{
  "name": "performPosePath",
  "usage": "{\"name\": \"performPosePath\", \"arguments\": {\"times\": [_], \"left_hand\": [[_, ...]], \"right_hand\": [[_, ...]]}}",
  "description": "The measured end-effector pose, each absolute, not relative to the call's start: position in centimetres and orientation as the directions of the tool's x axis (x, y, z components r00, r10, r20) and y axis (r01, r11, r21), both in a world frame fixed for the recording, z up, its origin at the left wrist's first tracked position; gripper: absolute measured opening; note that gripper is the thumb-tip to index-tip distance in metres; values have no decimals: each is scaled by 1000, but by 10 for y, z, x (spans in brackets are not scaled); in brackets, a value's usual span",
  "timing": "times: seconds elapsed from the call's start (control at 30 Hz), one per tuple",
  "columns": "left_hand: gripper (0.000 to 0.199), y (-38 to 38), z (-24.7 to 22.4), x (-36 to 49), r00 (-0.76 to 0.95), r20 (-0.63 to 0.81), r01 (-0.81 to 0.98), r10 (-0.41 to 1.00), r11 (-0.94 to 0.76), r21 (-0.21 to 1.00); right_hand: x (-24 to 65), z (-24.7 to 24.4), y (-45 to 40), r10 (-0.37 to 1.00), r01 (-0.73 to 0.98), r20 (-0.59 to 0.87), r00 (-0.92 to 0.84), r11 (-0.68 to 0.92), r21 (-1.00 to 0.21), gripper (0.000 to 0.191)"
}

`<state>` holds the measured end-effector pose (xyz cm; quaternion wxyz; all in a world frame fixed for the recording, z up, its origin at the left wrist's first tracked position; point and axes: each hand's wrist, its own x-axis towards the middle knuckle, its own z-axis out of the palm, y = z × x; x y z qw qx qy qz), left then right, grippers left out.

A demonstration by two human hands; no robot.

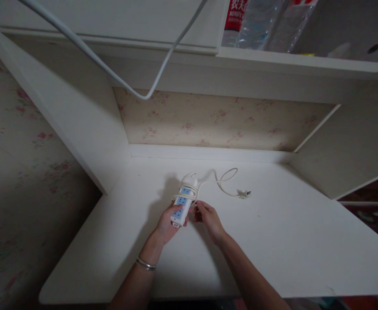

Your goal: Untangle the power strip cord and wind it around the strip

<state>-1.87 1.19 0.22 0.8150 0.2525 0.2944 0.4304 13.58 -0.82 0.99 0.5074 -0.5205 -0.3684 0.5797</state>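
A white power strip [184, 201] with blue socket faces is tilted up above the desk, its far end pointing away from me. My left hand [168, 223] grips its near end, thumb across the sockets. White cord [189, 188] is wound several times round the far half of the strip. At the strip's right side, my right hand [206, 216] pinches the cord between thumb and fingers. The loose cord runs right in a loop [229, 174] over the desk and ends in a plug [244, 194] with metal prongs.
The white desk [273, 241] spreads beneath, with a raised panel on the left and another on the right. Overhead is a shelf [298, 60] holding plastic bottles [260, 23]. A thick white cable [111, 73] hangs down in front of the cabinet.
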Motion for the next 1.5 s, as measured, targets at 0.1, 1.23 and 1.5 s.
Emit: {"name": "performPosePath", "arguments": {"times": [0.1, 1.23, 1.5], "left_hand": [[33, 12, 4, -20, 466, -272, -557, 842, 518, 649], [35, 11, 5, -19, 446, -270, -562, 853, 502, 657], [38, 9, 3, -22, 507, -216, -542, 835, 503, 674]], "right_hand": [[139, 7, -3, 963, -249, -265, -46, -268, -931, 32], [138, 13, -23, 972, -286, -234, -16, -229, -931, 40], [137, 5, -1, 984, -169, -165, 65, -152, -974, 47]]}}
